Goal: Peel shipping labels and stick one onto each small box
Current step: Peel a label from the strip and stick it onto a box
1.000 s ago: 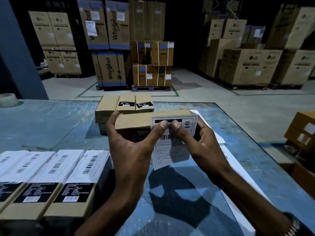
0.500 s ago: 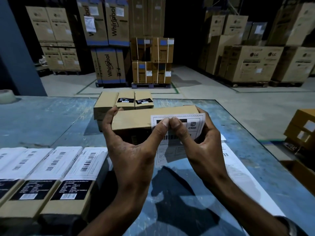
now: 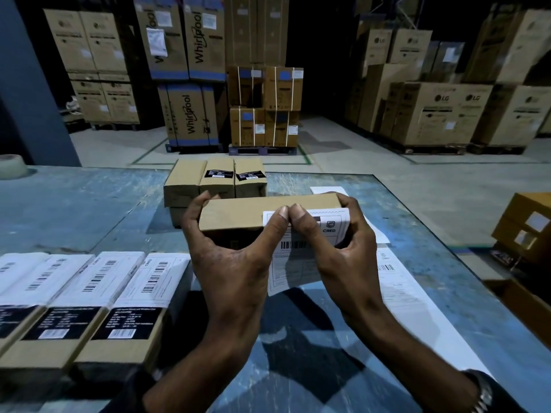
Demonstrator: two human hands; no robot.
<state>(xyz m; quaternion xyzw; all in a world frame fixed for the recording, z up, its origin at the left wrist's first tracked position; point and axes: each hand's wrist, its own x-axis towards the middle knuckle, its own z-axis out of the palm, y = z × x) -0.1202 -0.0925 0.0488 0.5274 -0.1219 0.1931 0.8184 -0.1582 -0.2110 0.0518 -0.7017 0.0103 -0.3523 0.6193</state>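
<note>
A small brown box [image 3: 238, 213] is held above the blue table between both hands. My left hand [image 3: 229, 257] grips its left end, thumb pressing the label's upper edge. My right hand [image 3: 343, 248] grips the right end, thumb beside the other on the white shipping label [image 3: 331, 223]. The label's top lies on the box's upper face; its lower part hangs down over the front. Three boxes [image 3: 125, 293] with white labels lie at the near left. Several unlabelled brown boxes [image 3: 214, 183] are stacked behind the held one.
A long white strip of label backing [image 3: 399, 287] lies on the table [image 3: 74, 204] to the right. A tape roll [image 3: 10, 166] sits at the far left edge. Cardboard boxes [image 3: 524, 231] stand off the table's right side; large cartons fill the warehouse floor behind.
The box has been turned so its top faces me more, and the label's top edge now lies further onto that face. Both thumbs have moved up with it.
</note>
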